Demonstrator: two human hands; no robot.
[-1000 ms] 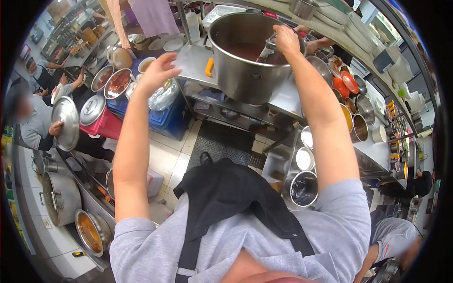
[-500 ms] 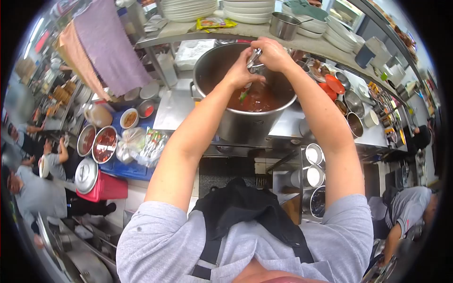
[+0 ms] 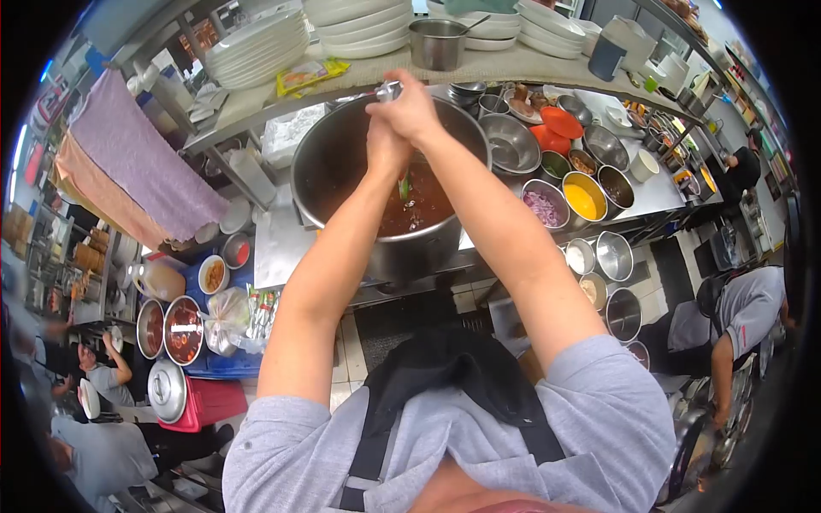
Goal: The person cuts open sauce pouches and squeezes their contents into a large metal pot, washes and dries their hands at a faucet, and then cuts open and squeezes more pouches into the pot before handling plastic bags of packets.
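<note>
A large steel pot (image 3: pixel 410 258) stands on the metal counter, holding reddish-brown liquid (image 3: pixel 423 209) with a green piece floating in it. Over the pot, my right hand (image 3: pixel 409 111) is closed at the top of a metal utensil handle (image 3: pixel 389 91), whose end pokes out above the fingers. Just below, my left hand (image 3: pixel 387 150) is wrapped round the same handle, pressed against the right hand. My hands and forearms hide the handle's lower part, so the kind of utensil cannot be made out.
Stacked white plates (image 3: pixel 261 56), a yellow packet (image 3: pixel 310 75) and a small saucepan (image 3: pixel 437 44) crowd the shelf above the pot. Bowls of chopped red onion (image 3: pixel 544 208) and yellow liquid (image 3: pixel 584 197) sit to the right. Towels (image 3: pixel 141 154) hang left. A co-worker (image 3: pixel 742 321) bends at right.
My view has turned, shifting the pot leftward in it. My left hand has gone from loosely spread fingers beside the handle to a closed grip close against my right hand.
</note>
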